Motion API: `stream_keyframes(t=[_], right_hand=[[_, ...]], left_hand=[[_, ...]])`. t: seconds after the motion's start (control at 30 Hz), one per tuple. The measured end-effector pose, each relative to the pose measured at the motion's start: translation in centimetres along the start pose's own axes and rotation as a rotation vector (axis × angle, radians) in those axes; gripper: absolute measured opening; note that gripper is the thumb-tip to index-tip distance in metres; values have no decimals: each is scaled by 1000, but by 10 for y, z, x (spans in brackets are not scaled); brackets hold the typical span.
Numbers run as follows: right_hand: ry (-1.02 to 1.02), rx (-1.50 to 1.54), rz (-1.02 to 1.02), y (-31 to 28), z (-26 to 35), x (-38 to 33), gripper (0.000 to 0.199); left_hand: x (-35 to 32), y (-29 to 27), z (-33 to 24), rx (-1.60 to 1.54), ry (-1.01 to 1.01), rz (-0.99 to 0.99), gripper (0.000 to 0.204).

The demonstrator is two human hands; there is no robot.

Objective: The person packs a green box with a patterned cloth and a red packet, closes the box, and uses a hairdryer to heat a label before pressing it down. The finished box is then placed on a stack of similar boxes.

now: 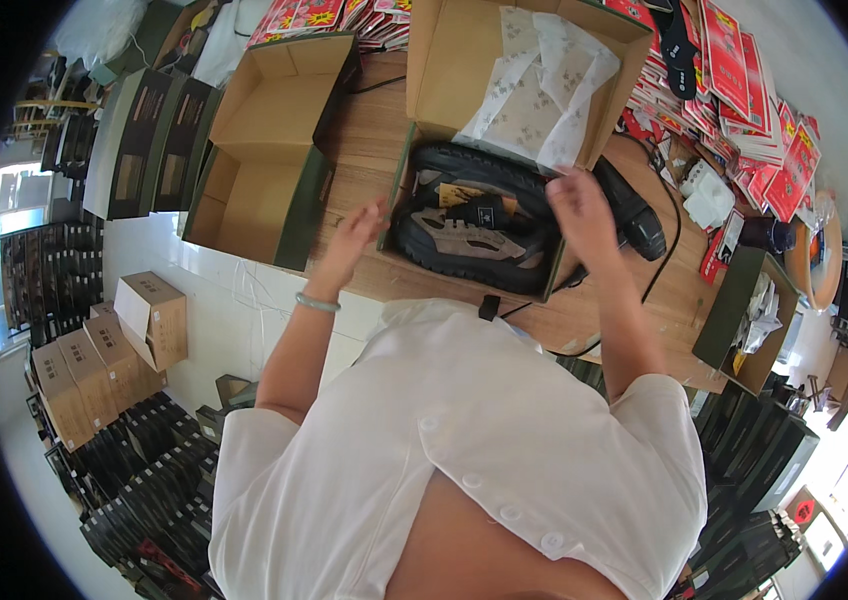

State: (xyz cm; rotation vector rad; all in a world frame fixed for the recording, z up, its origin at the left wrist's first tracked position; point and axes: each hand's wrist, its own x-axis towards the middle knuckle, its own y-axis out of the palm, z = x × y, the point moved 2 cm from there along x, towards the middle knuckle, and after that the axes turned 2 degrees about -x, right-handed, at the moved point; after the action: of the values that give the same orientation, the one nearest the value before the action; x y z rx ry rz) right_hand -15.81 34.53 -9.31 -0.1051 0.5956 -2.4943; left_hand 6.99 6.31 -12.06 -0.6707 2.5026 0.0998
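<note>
Looking down over a white button-front shirt, we have both hands at an open shoebox on the wooden desk. Our left hand, with a pale green bangle on its wrist, rests against the box's near left wall, fingers loosely spread and gripping nothing that we can make out. Our right hand hovers over the right end of the box with its fingers curled; whether it pinches anything we cannot tell. Inside the box lie two dark shoes with thick black treaded soles, packed side by side on their sides, with a small tag showing between them. White tissue paper is folded back over the far part of the box and its raised lid. Just right of the box, touching its corner, lies a black handheld tool whose black cable loops across the desk. To the left stands a second shoebox, open, with brown inside and dark green outer walls. Red printed packets are heaped along the far right of the desk. Below on the left, brown cartons are stacked on the floor.
</note>
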Motion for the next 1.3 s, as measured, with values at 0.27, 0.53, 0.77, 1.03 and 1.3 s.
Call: stream_keyframes(t=[0.27,0.53,0.77,1.03,1.3], right_hand=[[20,-382,77,80,-45,-2,58],[120,-236,-589,67,-56,115,70],[-207,-244,-360,37,14,107,32],[-423,-471,-592,4,89,120,32],[-523,-681,6,50,129,57,19]], left_hand=[[-28,19,73,612,416,-32,36],[-33,22,71,1038,601,-69,30],[-9,5,84,1076,699,49,13],[13,-2,93,1033,908,201,5],[7,-16,74,932,929,341,12]])
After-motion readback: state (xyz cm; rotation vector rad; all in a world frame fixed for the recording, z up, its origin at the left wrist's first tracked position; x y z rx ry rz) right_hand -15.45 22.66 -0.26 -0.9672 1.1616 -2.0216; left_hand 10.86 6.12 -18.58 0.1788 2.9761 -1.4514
